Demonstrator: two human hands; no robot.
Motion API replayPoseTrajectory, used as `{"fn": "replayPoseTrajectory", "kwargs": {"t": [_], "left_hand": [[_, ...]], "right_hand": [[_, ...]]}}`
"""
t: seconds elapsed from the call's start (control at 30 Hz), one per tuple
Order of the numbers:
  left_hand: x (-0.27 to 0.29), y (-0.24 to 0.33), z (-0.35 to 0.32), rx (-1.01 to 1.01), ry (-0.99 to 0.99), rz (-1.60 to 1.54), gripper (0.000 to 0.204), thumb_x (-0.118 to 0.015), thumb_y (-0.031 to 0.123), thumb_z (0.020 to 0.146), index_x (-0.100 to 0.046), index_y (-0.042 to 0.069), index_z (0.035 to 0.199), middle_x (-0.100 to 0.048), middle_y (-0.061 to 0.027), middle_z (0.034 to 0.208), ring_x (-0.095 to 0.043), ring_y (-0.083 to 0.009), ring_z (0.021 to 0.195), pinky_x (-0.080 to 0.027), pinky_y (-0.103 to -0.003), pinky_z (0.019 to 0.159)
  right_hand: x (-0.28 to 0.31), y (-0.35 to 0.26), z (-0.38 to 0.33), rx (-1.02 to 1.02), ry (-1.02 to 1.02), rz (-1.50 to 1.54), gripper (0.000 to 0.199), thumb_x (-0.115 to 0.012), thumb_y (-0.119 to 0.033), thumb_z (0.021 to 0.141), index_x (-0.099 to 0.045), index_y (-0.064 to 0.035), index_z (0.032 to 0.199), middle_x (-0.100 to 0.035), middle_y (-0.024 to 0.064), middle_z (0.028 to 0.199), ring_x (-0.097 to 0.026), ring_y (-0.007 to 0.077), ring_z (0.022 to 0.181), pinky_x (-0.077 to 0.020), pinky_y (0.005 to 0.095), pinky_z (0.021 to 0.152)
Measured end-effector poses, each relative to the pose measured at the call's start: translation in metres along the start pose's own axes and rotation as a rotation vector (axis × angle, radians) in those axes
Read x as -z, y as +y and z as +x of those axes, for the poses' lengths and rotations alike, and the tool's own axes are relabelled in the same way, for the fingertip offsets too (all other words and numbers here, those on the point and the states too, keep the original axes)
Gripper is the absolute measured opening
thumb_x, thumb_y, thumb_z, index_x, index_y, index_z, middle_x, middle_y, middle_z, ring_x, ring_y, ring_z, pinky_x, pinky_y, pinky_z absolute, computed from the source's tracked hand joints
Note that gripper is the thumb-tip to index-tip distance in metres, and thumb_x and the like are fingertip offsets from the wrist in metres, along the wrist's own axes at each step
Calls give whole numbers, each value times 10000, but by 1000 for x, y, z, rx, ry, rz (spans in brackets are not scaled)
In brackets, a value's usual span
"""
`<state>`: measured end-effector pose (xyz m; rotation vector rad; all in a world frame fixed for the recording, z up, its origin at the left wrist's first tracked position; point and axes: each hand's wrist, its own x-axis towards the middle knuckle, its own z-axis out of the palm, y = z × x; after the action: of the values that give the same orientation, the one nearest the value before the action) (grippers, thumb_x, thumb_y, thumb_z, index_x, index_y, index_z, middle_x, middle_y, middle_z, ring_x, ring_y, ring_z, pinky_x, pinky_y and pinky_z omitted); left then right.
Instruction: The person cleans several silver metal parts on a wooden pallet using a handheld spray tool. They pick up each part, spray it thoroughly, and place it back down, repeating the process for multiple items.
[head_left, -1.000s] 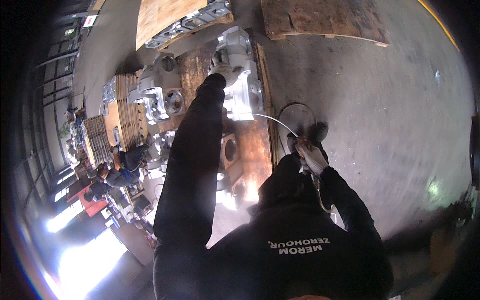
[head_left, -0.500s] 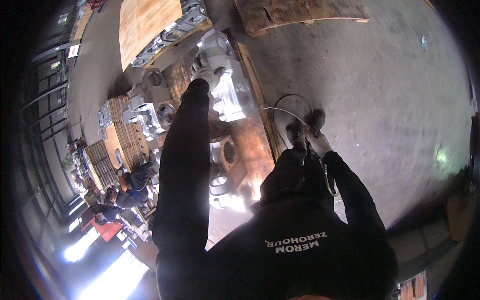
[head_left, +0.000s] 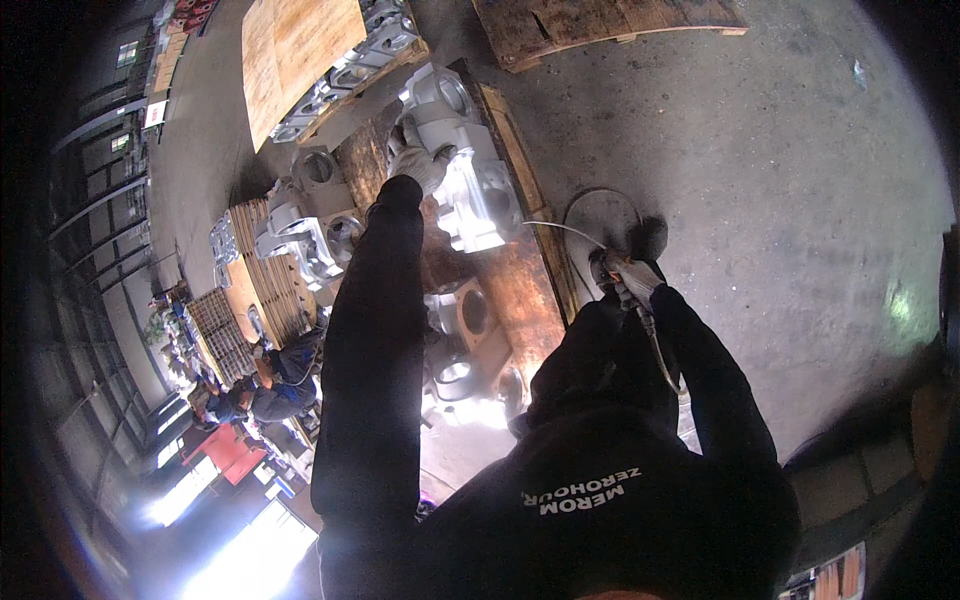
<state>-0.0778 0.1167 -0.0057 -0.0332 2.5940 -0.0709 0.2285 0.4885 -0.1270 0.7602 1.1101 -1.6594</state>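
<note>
My left hand [head_left: 418, 170], in a pale glove, reaches far forward and grips the side of a large silver metal casting [head_left: 472, 190] with round openings. That casting lies on a brown wooden pallet [head_left: 515, 295]. Close to my legs, my right hand [head_left: 640, 277], gloved too, is closed around what looks like an air blow gun [head_left: 622, 290]. Its long thin bent nozzle [head_left: 570, 228] points left, the tip near the casting's right side. A hose [head_left: 660, 352] hangs from the tool beside my right forearm. The fingers on the tool are partly hidden.
More castings [head_left: 470, 312] stand on the pallet's near part and others [head_left: 300, 240] at its left. Plywood [head_left: 300, 60] covers castings at the far left. Another wooden pallet [head_left: 610, 25] lies ahead. A co-worker [head_left: 285, 380] bends beside stacked wooden boards [head_left: 270, 290] at the left.
The whole view has shifted slightly right and down. My right hand has turned a little, so more of the tool shows. My left hand stays on the casting.
</note>
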Motion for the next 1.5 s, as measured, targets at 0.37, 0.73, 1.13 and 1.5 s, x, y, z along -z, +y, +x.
{"fn": "replayPoseTrajectory", "kwargs": {"t": [0.37,0.73,1.13,1.5], "left_hand": [[20,38,-17,-62,75,33,1172,-565,656,880,114,-33,1542,-50,-292,1620,-81,-473,1487,-192,-458,1221],[-7,7,2,-37,129,-3,1143,-607,644,865,64,50,1576,-4,-265,1632,-55,-443,1507,-203,-459,1221],[-38,-7,30,-64,187,73,1150,-638,611,860,75,64,1577,-12,-269,1630,-95,-466,1498,-193,-489,1219],[13,37,-14,8,98,-92,1158,-625,637,846,76,78,1581,13,-275,1635,-47,-464,1508,-145,-528,1221]], "right_hand": [[8,-9,18,147,96,-40,378,-639,-429,948,-588,-92,785,-519,7,590,-494,122,436,-370,307,372],[16,-37,-15,332,275,-428,409,-563,-411,994,-659,-34,1122,-686,171,1038,-641,275,989,-496,360,842],[-5,-78,-7,431,118,-416,327,-584,-403,995,-606,-79,953,-601,13,741,-596,181,647,-432,320,554],[-26,-118,-36,202,139,-194,389,-599,-446,974,-613,-85,831,-565,-22,751,-492,100,666,-395,297,583]]}}
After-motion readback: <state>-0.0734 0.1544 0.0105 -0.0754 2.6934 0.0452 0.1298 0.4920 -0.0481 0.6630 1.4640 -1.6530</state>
